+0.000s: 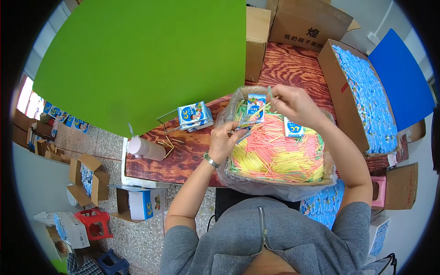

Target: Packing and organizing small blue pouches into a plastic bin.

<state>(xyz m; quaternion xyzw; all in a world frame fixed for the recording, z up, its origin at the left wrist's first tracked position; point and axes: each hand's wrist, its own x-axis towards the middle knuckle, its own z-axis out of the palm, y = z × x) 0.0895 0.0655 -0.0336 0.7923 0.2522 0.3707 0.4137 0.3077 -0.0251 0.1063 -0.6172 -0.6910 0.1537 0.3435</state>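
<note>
Evidently light and soft, the small packet (245,134) in the left hand (223,142) looks like thin film that could slide or crumple, so a gentle pinch along its edge should suit it best. The left fingers are closed on it, near the left side of the lined box (280,184) and above its contents. It shows blue and white, though the fingers hide much of it. The right hand (295,106) pinches a slim, pale green stick (270,93) above the box; such sticks look stiff, nearly weightless and likely to snap if bent, so mid-length is the safer hold. Pink, yellow and green sticks (266,143) fill the box on the wood-patterned counter (183,170).
</note>
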